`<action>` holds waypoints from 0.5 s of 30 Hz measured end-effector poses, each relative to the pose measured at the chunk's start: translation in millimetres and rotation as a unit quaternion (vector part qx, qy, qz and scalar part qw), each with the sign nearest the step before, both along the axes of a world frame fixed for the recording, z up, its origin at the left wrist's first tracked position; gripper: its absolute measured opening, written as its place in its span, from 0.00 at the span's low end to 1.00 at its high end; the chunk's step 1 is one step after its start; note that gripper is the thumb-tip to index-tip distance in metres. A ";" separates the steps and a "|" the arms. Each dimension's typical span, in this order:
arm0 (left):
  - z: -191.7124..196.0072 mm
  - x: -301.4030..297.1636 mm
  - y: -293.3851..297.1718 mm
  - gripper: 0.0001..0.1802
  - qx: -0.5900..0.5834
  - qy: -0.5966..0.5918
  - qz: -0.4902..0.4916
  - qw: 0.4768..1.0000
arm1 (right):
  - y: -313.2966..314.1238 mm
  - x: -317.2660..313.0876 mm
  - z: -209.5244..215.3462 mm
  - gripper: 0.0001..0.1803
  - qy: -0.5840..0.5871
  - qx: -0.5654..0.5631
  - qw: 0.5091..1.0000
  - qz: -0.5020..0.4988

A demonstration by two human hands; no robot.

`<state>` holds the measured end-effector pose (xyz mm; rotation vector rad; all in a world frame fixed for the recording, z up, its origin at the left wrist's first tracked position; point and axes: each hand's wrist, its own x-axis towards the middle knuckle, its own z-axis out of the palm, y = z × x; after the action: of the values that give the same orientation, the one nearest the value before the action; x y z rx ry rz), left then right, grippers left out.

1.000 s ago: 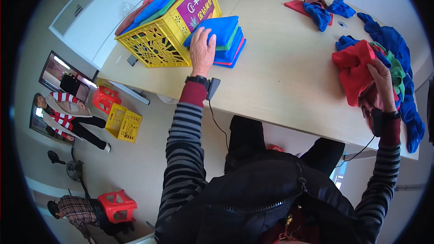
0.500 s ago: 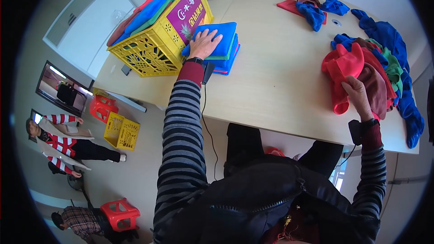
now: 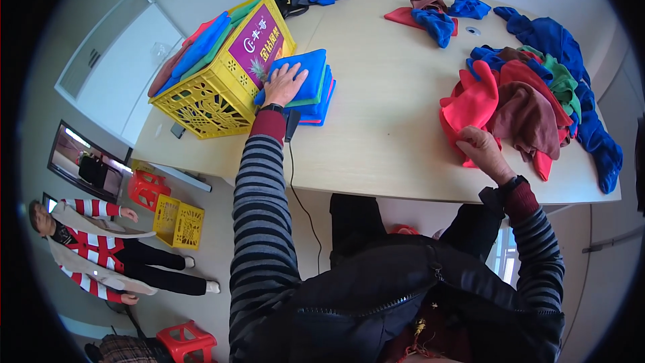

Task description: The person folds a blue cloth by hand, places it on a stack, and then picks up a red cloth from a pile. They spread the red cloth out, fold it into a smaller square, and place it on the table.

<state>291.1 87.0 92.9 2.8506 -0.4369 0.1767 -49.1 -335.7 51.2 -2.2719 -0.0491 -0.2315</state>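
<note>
My left hand (image 3: 284,85) lies with fingers spread on the top blue cloth (image 3: 306,67) of a folded stack, beside the crate. Green and pink edges show among the blue layers below it. My right hand (image 3: 485,151) is closed in a pinch on the lower part of a crumpled red cloth (image 3: 468,107). That red cloth rests at the left side of a loose heap, against a brown cloth (image 3: 527,117). Green cloth (image 3: 564,84) and more blue and red pieces lie tangled behind it.
A yellow crate (image 3: 208,104) full of folded cloths stands left of the stack. Long blue cloth (image 3: 598,141) trails along the table's right edge. Smaller cloths (image 3: 433,23) lie at the back. On the floor at left are a person (image 3: 101,249), red stools (image 3: 186,343) and another yellow crate (image 3: 178,223).
My right hand has drawn the red cloth leftward, uncovering more of the brown cloth. My left hand stays on the stack. The view has shifted, and the person at left appears nearer.
</note>
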 end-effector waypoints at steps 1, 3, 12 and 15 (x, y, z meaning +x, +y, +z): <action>1.9 -2.7 -2.0 0.40 -0.001 -0.006 0.001 1.000 | 3.4 -1.7 -1.3 0.06 0.005 0.012 1.000 -0.001; 4.8 -6.2 -0.5 0.40 -0.004 0.001 0.004 1.000 | 12.6 -2.9 -6.4 0.06 -0.014 0.018 1.000 0.012; 9.4 -20.7 -16.8 0.42 -0.017 0.012 0.005 1.000 | 30.7 -5.0 -27.0 0.06 -0.008 0.054 0.998 0.040; 9.7 -22.1 -23.5 0.42 -0.020 0.012 0.007 1.000 | 31.7 -5.6 -32.1 0.06 0.004 0.056 0.998 0.034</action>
<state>269.1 63.4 102.6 2.8141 -0.4028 0.1534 -54.7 -304.1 19.0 -2.1546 -0.1076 -0.1854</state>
